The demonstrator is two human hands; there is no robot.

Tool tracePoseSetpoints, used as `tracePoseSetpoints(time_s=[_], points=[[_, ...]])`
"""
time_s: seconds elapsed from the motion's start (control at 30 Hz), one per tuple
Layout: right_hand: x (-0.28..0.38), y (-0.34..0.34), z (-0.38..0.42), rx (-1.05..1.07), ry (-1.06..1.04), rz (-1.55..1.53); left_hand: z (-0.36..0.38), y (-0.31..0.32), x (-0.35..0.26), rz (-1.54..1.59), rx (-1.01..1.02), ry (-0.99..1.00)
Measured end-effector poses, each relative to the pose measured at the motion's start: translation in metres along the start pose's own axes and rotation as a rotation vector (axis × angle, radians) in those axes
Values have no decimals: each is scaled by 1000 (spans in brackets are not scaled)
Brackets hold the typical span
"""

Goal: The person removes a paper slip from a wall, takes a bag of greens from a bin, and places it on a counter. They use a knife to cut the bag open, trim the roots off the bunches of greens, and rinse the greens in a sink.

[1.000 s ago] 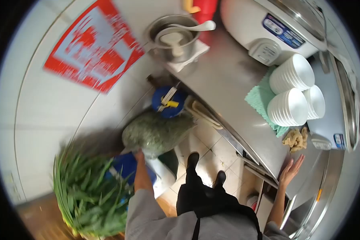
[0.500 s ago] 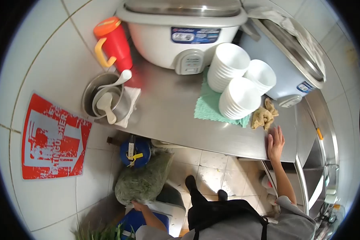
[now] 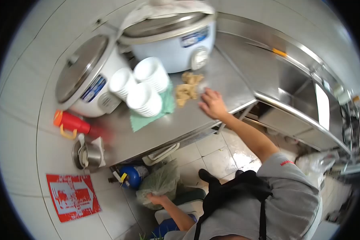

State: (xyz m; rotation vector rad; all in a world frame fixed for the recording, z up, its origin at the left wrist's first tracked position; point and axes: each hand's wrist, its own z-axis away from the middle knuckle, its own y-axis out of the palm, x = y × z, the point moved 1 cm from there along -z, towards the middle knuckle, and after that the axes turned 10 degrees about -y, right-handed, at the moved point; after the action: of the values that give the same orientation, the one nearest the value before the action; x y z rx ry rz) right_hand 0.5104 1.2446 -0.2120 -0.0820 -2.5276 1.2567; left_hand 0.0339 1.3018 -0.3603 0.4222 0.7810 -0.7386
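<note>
My left hand (image 3: 157, 199) is closed on the edge of a greenish, see-through plastic bag (image 3: 162, 178) low beside the counter. What the bag holds is hard to make out. Over the steel counter (image 3: 168, 124), my right hand (image 3: 213, 104) has its fingers apart and nothing in them. Just left of its fingertips lies a crumpled tan cloth (image 3: 186, 93). Stacks of white cups (image 3: 145, 100) stand on a green cloth (image 3: 168, 105) farther left.
Two rice cookers (image 3: 168, 48) line the wall. A red jug (image 3: 73, 123) and a metal pot with ladles (image 3: 93, 154) are at the counter's left end, above a blue cylinder (image 3: 134, 177). A steel sink (image 3: 300, 86) lies to the right.
My view has turned to the right, showing more of the sink. My right hand has moved in from the counter's front edge toward the tan cloth. My left hand still grips the bag.
</note>
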Motion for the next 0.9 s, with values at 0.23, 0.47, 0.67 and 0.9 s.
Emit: tracePoseSetpoints(time_s=[0.23,0.47,0.67,0.9], points=[[32,-66,118,-53,-73,-249,108,-17,20,-54,400,-30],[0,-90,454,576,1122,-565,347,-2,59,-304,776,-137],[2,-185,578,74,1196,-482,508,-2,91,-485,1274,-219],[36,-293,611,-726,1687,-687,675,-18,113,-727,1861,-573]])
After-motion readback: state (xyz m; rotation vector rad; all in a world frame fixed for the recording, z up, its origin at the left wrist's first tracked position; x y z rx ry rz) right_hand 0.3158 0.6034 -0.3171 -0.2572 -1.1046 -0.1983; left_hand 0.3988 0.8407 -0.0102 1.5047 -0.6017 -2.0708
